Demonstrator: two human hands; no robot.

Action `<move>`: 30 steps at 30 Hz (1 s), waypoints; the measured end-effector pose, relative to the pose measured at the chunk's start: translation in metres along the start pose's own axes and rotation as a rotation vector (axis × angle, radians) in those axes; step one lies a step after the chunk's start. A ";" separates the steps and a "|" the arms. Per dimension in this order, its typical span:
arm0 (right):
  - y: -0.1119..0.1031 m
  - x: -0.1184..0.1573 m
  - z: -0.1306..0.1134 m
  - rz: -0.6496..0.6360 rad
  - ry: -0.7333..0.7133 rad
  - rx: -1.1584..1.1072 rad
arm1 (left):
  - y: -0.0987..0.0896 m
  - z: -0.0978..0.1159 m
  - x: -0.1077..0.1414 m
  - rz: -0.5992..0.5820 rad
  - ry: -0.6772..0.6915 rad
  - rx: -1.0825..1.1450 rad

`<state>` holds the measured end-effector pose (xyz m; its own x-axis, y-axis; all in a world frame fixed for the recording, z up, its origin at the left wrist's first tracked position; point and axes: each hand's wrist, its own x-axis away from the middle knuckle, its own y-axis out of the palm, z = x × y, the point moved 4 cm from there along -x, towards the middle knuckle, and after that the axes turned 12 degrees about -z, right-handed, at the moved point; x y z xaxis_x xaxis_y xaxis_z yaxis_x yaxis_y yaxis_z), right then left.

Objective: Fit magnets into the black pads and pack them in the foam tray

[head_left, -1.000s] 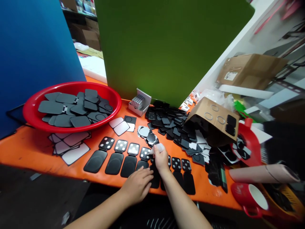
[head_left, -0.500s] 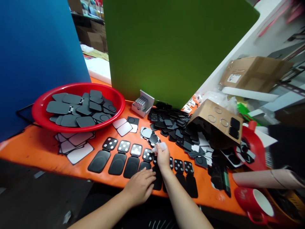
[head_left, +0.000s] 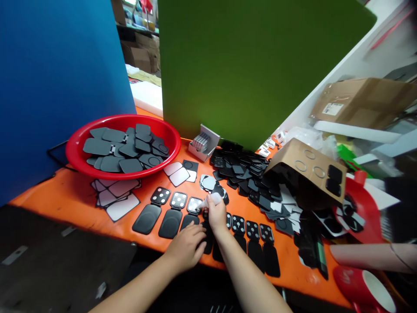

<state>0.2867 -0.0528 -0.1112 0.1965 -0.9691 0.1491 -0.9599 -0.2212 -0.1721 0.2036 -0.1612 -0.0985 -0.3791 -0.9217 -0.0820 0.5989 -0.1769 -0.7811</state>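
Note:
A row of black hinged two-part pieces (head_left: 170,224) lies along the front of the orange table, their small square flaps bearing pale dots. In my right hand (head_left: 217,217) is a small white squeeze bottle (head_left: 215,198), fingers closed around it. Its narrow nozzle points left, at the dotted square flap (head_left: 194,205) of the third piece from the left; whether it touches cannot be made out. My left hand (head_left: 188,243) rests with fingers stretched over the lower parts of the middle pieces, hiding some of them. My right hand and forearm cover other pieces.
Behind the row on the left stands a red basin (head_left: 73,150) of grey pads. Loose black pieces (head_left: 241,167) are heaped behind my right hand, beside a cardboard box (head_left: 302,167). A small white box (head_left: 203,143) sits near the green panel (head_left: 247,65). A red mug (head_left: 353,282) stands at right.
The bottle's nozzle has moved left along the row, from the fourth piece to the third. My left hand has shifted left too. The whole view has swung slightly left.

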 end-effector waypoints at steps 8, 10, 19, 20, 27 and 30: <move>0.000 -0.003 0.001 0.028 -0.061 0.130 | 0.002 -0.001 0.000 -0.011 -0.018 0.013; 0.000 -0.006 -0.002 0.019 -0.037 0.094 | 0.001 -0.001 0.000 -0.002 -0.017 0.019; 0.010 -0.020 -0.007 0.029 -0.047 0.074 | 0.002 -0.002 0.001 -0.003 -0.030 0.023; 0.009 -0.021 -0.006 0.036 -0.046 0.076 | 0.003 -0.002 0.001 0.001 -0.027 0.021; 0.017 -0.018 -0.010 -0.021 0.006 -0.129 | -0.007 -0.003 0.008 0.042 -0.003 0.000; 0.033 -0.016 -0.016 -0.085 0.006 -0.131 | -0.021 -0.014 0.015 0.084 -0.062 -0.022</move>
<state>0.2484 -0.0433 -0.1034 0.2774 -0.9467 0.1635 -0.9578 -0.2858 -0.0301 0.1759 -0.1668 -0.0921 -0.2837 -0.9526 -0.1097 0.6111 -0.0915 -0.7863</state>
